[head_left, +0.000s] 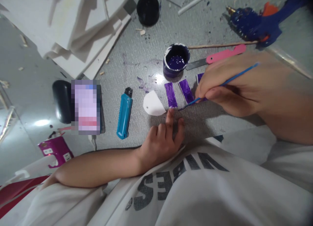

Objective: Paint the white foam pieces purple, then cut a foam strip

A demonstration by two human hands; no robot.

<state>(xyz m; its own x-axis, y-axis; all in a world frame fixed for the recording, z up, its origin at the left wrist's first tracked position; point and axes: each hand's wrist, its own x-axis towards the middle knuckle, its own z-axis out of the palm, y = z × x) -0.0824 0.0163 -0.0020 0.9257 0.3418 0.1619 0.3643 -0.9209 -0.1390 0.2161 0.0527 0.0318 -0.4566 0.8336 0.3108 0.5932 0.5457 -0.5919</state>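
Observation:
My right hand (227,89) pinches a thin blue paintbrush (234,76), its tip down by the near end of a purple-painted strip (186,91). A second purple strip (170,95) lies just left of it, and a third (200,77) is partly hidden behind my fingers. My left hand (162,139) rests on the grey table with fingers loosely curled, the index fingertip touching the surface next to a white unpainted piece (153,104). An open pot of purple paint (176,59) stands just beyond the strips.
A teal lighter (124,113), a phone (86,107) and a black case (61,100) lie to the left. White foam board pieces (73,27) fill the top left. A pink cutter (217,56), wooden stick (220,45), blue glue gun (254,23) and black lid (148,9) lie behind.

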